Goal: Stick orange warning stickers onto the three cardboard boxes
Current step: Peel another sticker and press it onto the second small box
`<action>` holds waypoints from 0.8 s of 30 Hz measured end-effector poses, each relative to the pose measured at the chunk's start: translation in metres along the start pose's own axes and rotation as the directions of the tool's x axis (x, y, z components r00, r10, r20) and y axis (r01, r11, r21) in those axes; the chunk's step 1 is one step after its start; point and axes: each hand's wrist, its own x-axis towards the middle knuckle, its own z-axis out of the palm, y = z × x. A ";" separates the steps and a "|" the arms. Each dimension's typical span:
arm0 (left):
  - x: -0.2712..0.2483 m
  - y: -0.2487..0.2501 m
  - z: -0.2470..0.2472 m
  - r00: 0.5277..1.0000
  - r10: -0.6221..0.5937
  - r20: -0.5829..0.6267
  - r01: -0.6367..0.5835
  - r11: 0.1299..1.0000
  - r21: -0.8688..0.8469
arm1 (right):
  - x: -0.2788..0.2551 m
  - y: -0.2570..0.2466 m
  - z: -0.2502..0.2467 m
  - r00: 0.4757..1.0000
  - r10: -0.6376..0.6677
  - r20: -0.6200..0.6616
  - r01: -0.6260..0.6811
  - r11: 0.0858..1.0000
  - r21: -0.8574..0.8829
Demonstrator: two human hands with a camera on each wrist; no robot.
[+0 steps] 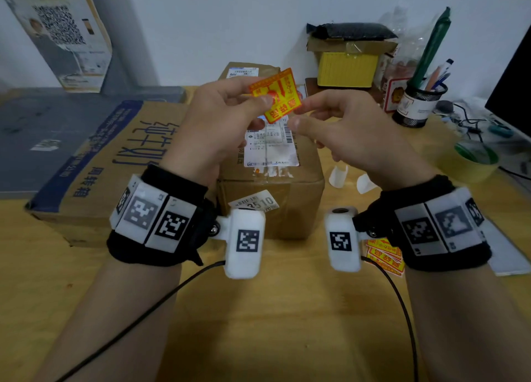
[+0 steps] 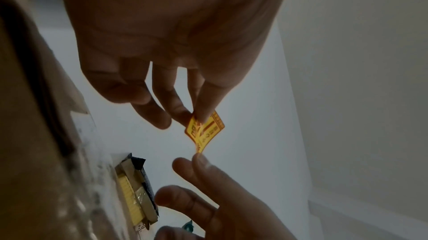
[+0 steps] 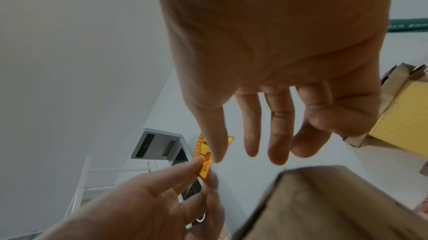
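Observation:
An orange warning sticker [image 1: 280, 94] [image 2: 208, 130] [image 3: 205, 152] is held up above the middle cardboard box [image 1: 273, 186]. My left hand [image 1: 258, 102] [image 2: 197, 115] [image 3: 203, 170] pinches its left side between thumb and forefinger. The thumb and forefinger of my right hand [image 1: 298, 115] [image 2: 192, 161] [image 3: 234, 156] meet at its right corner, where a second layer shows behind the front one. A large flat box with blue print [image 1: 115, 166] lies on the left. A third box [image 1: 250, 71] stands behind the middle one.
More orange stickers [image 1: 383, 255] lie on the wooden table [image 1: 287, 309] under my right wrist. Two white backing scraps [image 1: 339, 176] sit right of the middle box. A green tape roll [image 1: 477, 158], a pen holder [image 1: 416, 102], a yellow box [image 1: 347, 68] and a monitor [image 1: 514, 79] crowd the right side.

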 end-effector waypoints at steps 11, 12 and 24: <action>-0.007 0.006 0.005 0.993 -0.052 0.107 0.049 0.998 0.031 | 0.000 -0.005 -0.003 0.993 0.034 -0.115 -0.012 0.982 0.190; -0.007 0.006 0.005 0.992 -0.068 0.103 0.065 0.997 0.029 | 0.001 -0.004 -0.004 0.991 0.051 -0.124 -0.023 0.975 0.220; -0.006 0.003 0.000 0.996 0.019 0.083 -0.027 0.994 0.101 | -0.005 -0.008 -0.003 0.993 0.013 0.117 -0.032 0.985 0.167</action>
